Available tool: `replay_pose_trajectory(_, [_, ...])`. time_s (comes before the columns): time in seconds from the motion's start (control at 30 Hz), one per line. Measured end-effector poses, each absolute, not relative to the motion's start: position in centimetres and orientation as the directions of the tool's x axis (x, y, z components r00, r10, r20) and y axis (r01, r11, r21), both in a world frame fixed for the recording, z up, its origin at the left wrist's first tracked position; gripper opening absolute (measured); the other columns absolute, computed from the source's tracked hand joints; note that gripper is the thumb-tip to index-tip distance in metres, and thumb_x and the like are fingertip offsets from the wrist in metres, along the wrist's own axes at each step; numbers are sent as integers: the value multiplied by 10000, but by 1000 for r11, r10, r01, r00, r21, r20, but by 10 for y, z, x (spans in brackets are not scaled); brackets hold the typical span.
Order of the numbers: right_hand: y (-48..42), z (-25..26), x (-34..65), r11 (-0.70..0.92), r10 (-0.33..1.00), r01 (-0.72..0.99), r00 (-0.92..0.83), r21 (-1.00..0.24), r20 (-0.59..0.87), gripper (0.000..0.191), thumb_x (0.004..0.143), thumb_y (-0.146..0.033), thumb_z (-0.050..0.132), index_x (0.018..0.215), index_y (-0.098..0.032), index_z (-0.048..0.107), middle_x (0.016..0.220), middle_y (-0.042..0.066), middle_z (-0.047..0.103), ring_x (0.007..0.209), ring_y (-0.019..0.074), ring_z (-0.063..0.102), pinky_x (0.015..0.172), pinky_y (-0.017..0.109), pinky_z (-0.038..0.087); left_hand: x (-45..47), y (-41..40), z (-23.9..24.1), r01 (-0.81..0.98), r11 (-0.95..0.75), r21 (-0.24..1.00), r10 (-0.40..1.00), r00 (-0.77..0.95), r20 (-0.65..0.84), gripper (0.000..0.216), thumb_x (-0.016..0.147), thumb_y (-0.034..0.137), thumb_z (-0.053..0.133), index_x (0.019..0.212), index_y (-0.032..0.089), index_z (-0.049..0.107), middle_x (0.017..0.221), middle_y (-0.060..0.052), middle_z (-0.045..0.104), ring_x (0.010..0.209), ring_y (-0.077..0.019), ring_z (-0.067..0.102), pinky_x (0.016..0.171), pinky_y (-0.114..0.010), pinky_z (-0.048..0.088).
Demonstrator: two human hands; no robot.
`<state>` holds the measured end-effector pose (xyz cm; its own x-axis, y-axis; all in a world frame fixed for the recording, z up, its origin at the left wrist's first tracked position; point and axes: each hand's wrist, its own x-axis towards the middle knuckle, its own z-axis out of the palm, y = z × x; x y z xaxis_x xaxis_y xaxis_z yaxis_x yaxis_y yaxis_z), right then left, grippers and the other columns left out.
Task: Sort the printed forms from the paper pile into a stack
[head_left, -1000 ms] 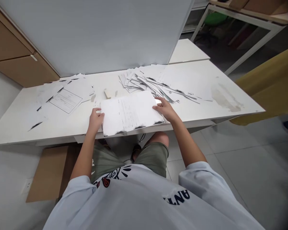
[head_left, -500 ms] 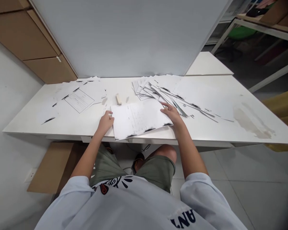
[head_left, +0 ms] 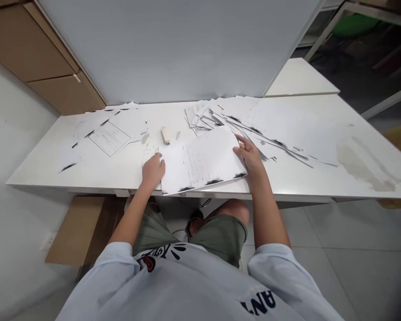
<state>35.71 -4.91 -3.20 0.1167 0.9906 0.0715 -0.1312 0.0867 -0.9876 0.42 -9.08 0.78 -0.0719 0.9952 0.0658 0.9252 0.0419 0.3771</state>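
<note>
Pinched at its ends between the left hand (head_left: pixel 153 171) and right hand (head_left: pixel 250 158), the white, rectangular, black-smudged paper (head_left: pixel 203 160) had angled slightly at the right hand's end, handling apparently unfinished.

Letters "ANT" (head_left: pixel 259 304) on pale shirt (head_left: pixel 187 290), other lettering (head_left: pixel 158 253) there unclear, print (head_left: pixel 195 166) on papers (head_left: pixel 218 154) unreadable

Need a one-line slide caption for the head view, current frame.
Left hand and right hand hold printed paper by opposite sides at the white table, a small beige object lying beyond.
</note>
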Motion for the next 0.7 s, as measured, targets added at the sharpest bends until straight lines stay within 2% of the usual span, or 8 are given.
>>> replay_pose_trajectory(0.1, [-47, -28, 357, 75, 987, -103, 150, -992, 59, 571, 597, -376, 774, 1150, -277, 673, 718, -25, 615, 675, 171, 593, 655, 322, 523, 7, -91, -3, 936, -41, 348, 984, -23, 178, 382, 936, 268, 446, 1278, 138, 556, 1087, -146, 660, 1081, -300, 611, 936, -404, 473])
replay_pose_trajectory(0.2, [-43, -29, 358, 49, 984, -82, 173, -995, 35, 539, 582, -379, 765, 1103, -261, 694, 611, -60, 494, 575, 131, 500, 591, 290, 478, 5, -87, -11, 928, -71, 366, 976, -12, 219, 359, 918, 272, 482, 1236, 142, 585, 1107, -150, 641, 1100, -305, 587, 942, -416, 478])
replay_pose_trajectory(0.3, [-41, -30, 360, 64, 983, -39, 173, -997, 56, 529, 597, -394, 753, 1106, -262, 695, 586, -78, 395, 549, 114, 422, 580, 275, 431, 2, -83, -12, 858, -79, 507, 973, -43, 226, 350, 891, 245, 519, 1228, 172, 583, 1076, -108, 643, 979, -245, 610, 915, -383, 491])
replay_pose_trajectory(0.37, [-42, -29, 362, 89, 983, 8, 163, -996, 90, 532, 616, -407, 735, 1130, -278, 684, 611, -67, 413, 586, 128, 434, 616, 286, 435, 2, -80, -10, 765, -66, 641, 976, -85, 203, 395, 880, 233, 532, 1272, 186, 550, 1063, -76, 646, 854, -188, 610, 865, -342, 503])
replay_pose_trajectory(0.43, [-44, -26, 364, 105, 982, 39, 154, -994, 110, 535, 632, -419, 720, 1150, -295, 671, 641, -56, 438, 621, 143, 450, 649, 298, 443, 3, -79, -8, 691, -41, 722, 978, -119, 170, 412, 871, 225, 537, 1282, 190, 542, 1038, -57, 649, 789, -156, 597, 831, -312, 504])
replay_pose_trajectory(0.6, [-48, -20, 365, 123, 978, 67, 158, -990, 132, 561, 631, -445, 704, 1172, -309, 649, 636, -58, 332, 588, 150, 366, 633, 310, 416, 12, -75, -2, 646, -34, 762, 980, -128, 152, 352, 868, 184, 507, 1209, 204, 590, 1035, -50, 646, 860, -151, 612, 858, -285, 494])
replay_pose_trajectory(0.7, [-48, -19, 362, 117, 980, 100, 150, -988, 131, 559, 637, -449, 684, 1177, -311, 642, 643, -59, 280, 584, 152, 325, 636, 320, 409, 16, -71, -1, 684, -13, 729, 981, -133, 142, 350, 868, 186, 513, 1207, 216, 593, 1098, -71, 641, 954, -187, 618, 931, -329, 481])
